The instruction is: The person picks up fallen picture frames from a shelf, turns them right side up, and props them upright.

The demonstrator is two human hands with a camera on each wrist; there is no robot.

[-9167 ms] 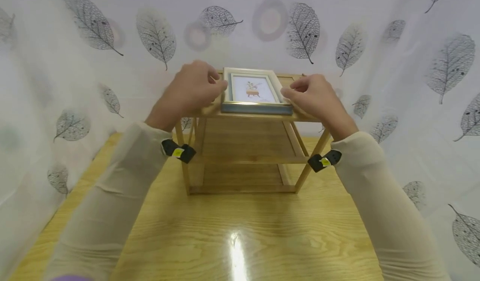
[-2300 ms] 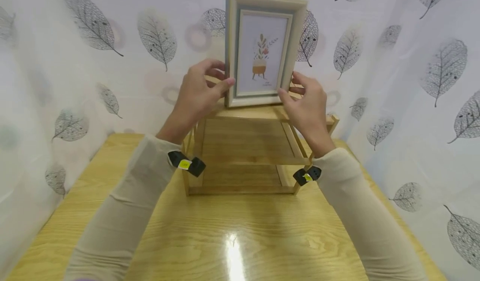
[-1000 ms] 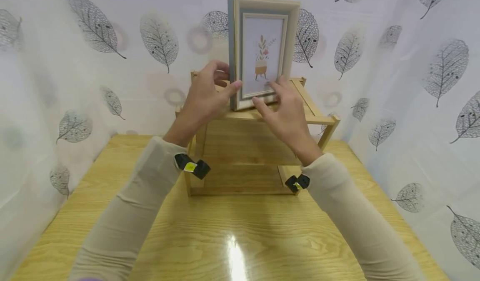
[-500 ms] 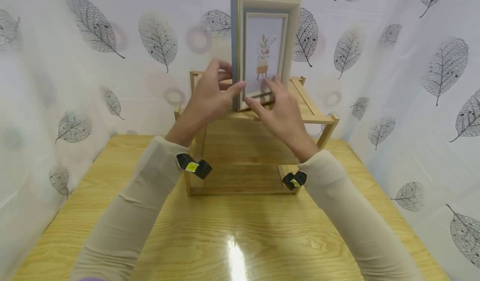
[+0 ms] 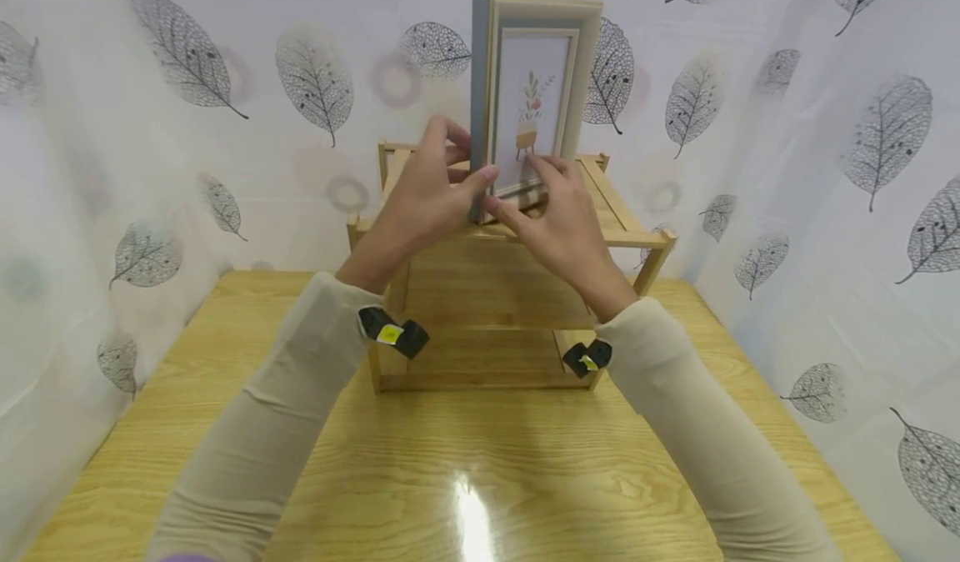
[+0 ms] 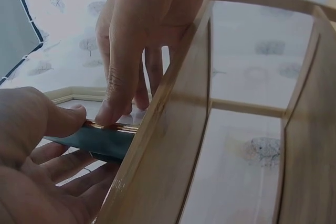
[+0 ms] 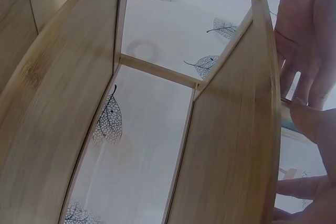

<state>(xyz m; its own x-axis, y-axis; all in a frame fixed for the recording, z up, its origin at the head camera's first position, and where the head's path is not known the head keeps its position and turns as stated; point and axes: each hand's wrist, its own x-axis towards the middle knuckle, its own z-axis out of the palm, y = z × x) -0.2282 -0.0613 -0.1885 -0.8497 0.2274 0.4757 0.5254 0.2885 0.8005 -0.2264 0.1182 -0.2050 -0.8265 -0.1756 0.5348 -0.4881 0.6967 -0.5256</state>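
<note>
A picture frame (image 5: 536, 95) with cream-and-gold edging and a plant print stands upright on the top shelf of a wooden rack (image 5: 645, 239), turned so its blue-grey left side shows. My left hand (image 5: 423, 191) grips that left side low down, thumb on the front edge and fingers around the side. With its thumb at the lower left corner, my right hand (image 5: 566, 220) touches the front, fingertips resting on the picture's face. The left wrist view shows both thumbs close together on the gold edge of the frame (image 6: 102, 141).
The rack's lower shelves (image 5: 480, 283) lie below my hands. It stands on a glossy wood-grain table (image 5: 375, 479). A pale curtain (image 5: 247, 153) with leaf prints hangs behind and at both sides.
The frame lay flat on the rack at first, then was raised upright. Since then it has turned to show more of its left side. My right hand has moved from its right edge to the lower left.
</note>
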